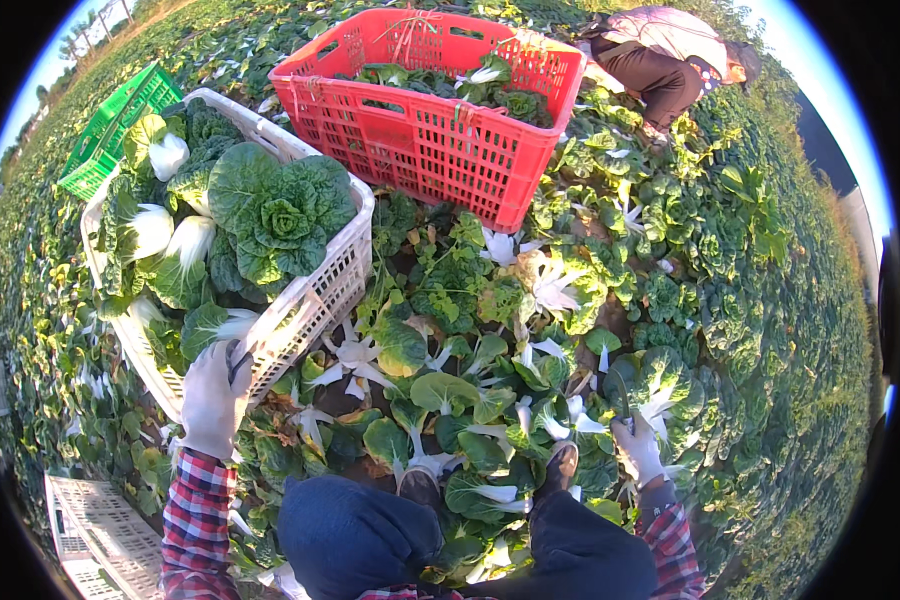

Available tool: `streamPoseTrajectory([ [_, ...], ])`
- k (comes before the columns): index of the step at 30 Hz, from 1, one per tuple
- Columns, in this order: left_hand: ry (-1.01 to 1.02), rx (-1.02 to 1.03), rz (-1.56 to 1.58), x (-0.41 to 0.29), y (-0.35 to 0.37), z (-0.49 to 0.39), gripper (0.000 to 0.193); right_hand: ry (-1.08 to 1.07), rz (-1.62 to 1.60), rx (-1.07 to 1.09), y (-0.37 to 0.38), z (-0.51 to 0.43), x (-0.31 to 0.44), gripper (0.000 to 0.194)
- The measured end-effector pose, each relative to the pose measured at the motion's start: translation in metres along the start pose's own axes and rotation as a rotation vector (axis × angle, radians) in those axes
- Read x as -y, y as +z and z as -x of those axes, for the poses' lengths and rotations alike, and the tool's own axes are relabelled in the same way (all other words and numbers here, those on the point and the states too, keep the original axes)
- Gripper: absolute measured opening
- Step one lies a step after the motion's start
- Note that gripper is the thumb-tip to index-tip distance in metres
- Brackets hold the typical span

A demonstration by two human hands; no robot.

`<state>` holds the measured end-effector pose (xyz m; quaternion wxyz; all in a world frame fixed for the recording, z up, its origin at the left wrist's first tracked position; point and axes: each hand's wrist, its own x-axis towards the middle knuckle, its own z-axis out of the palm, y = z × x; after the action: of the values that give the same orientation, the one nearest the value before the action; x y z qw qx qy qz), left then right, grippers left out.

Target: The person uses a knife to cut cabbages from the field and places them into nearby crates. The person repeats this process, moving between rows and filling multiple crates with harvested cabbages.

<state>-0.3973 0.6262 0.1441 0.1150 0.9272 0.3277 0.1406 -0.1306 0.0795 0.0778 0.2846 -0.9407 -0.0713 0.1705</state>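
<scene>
My left hand point(214, 397), in a pale glove, is at the near corner of a white plastic crate point(311, 319), its fingers at the rim; whether they grip it is hard to tell. Leafy cabbages point(281, 217) with white stalks fill this crate. Low on the right, my right hand point(637, 448), also gloved, is closed on the handle of a knife point(621, 390), whose thin, curved blade points up among the leaves. Cut leaves and a trimmed white stump point(354, 358) lie on the ground between my hands.
A red crate point(420, 142) holding some greens stands ahead, with a green crate point(105, 139) at far left. Another white crate point(105, 517) lies at lower left. A person point(660, 60) bends over the plants at upper right. Growing cabbages point(742, 315) cover the right side.
</scene>
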Motion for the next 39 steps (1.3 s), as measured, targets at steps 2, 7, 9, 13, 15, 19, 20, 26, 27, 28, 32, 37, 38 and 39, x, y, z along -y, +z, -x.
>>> streamPoseTrajectory([
  [2, 0.003, 0.011, -0.014, -0.002, 0.001, -0.002, 0.024, -0.04, -0.096, 0.232, 0.039, -0.063, 0.027, 0.028],
  [7, 0.079, -0.143, -0.169, -0.036, 0.001, -0.004, 0.037, -0.959, 0.266, 0.442, 0.144, -0.138, 0.058, 0.01],
  [9, 0.285, -0.284, -0.208, -0.065, 0.011, -0.005, 0.048, -1.0, 0.235, 0.406, 0.168, -0.162, 0.062, 0.009],
  [13, 0.487, 0.282, 0.044, -0.136, 0.072, -0.022, 0.044, -0.772, -0.008, 0.363, 0.182, -0.211, 0.067, 0.01],
  [15, 0.764, 0.491, 0.185, -0.173, 0.127, -0.045, 0.039, -1.096, 0.158, -0.023, 0.183, -0.224, 0.067, 0.018],
  [19, 1.064, 0.645, 0.097, -0.228, 0.218, -0.089, 0.043, -0.005, -0.708, 0.516, 0.19, -0.22, 0.065, 0.025],
  [20, 1.064, 0.599, 0.032, -0.23, 0.231, -0.1, 0.043, 0.011, -0.73, 0.466, 0.193, -0.217, 0.066, 0.025],
  [26, 0.229, 0.459, -0.049, -0.161, 0.251, -0.132, 0.038, -0.139, -0.639, 0.268, 0.194, -0.218, 0.077, 0.022],
  [27, 0.17, 0.57, -0.188, -0.145, 0.248, -0.13, 0.04, -0.139, -0.704, 0.272, 0.192, -0.219, 0.078, 0.021],
  [28, 0.318, 0.432, -0.174, -0.138, 0.248, -0.118, 0.039, -0.081, -0.763, 0.302, 0.189, -0.219, 0.079, 0.021],
  [32, 0.359, 0.119, 0.095, -0.15, 0.241, -0.094, 0.035, -0.052, -0.815, 0.31, 0.185, -0.216, 0.079, 0.021],
  [37, 1.113, 0.345, -0.051, -0.232, 0.254, -0.109, 0.037, 0.0, -0.765, 0.257, 0.184, -0.216, 0.069, 0.019],
  [38, 1.057, 0.342, -0.188, -0.237, 0.259, -0.119, 0.042, -0.052, -0.735, 0.201, 0.182, -0.219, 0.066, 0.021],
  [39, 1.007, 0.363, -0.332, -0.238, 0.265, -0.13, 0.048, 0.055, -0.665, 0.168, 0.181, -0.222, 0.062, 0.023],
])
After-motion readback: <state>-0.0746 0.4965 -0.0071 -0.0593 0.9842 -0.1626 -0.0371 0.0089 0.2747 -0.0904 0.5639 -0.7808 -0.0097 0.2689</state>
